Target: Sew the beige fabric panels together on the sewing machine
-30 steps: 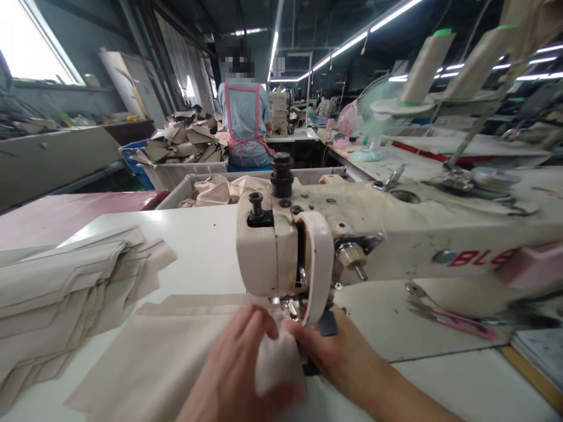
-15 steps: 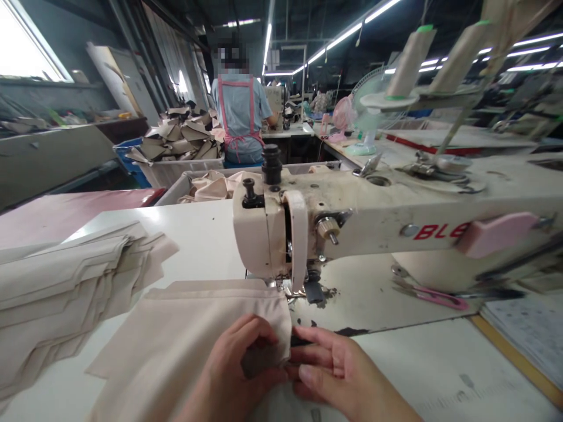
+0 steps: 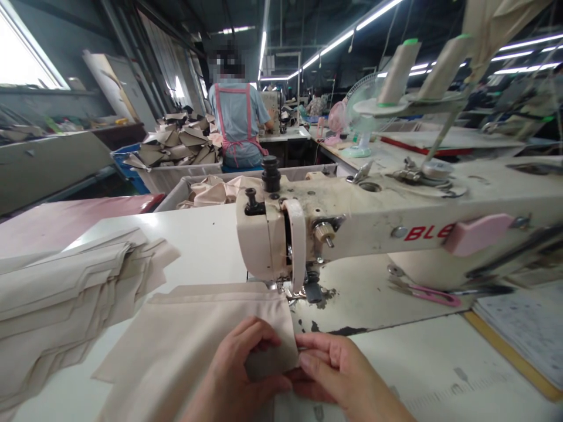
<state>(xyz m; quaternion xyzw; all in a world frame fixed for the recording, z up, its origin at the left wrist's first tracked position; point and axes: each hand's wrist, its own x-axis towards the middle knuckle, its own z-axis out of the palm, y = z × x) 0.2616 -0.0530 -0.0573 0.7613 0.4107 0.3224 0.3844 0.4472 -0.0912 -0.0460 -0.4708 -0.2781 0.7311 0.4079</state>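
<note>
Right hand [image 3: 341, 369]: grip narrow, seemingly pinching the cloth panel's [image 3: 185, 337] right edge. Left hand [image 3: 235, 369]: curled on the panel, thumb and fingers apart; can't tell if it pinches. Risk, my guess: uneven pull between hands skews or puckers the cloth near the presser foot [image 3: 294, 293]. Panel lies on the tabletop [image 3: 206, 246], far edge running left-right, right end at the foot; near end cut off, long axis unclear.

The fabric [image 3: 185, 334] is plain beige — the sewing machine [image 3: 360, 228] cream.
</note>
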